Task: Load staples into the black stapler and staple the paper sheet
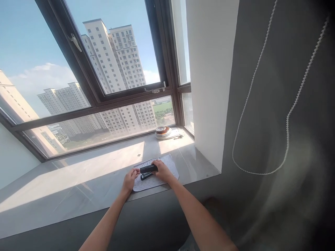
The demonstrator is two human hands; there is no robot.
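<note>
On the grey window sill (78, 181) lies a white printed sheet or mat (167, 164). Both my hands rest on it. My right hand (162, 170) is closed around a black bar-shaped object (148, 169), perhaps a remote or stapler. My left hand (131, 179) has its fingers curled and touches the left end of that black object. A second dark object (146, 176) lies just under the first, between my hands.
A stack of plates or discs (164, 132) sits at the sill's far right corner by the window frame (136, 96). A white pillar (209, 87) and a dark wall with a bead chain loop (261, 104) stand to the right.
</note>
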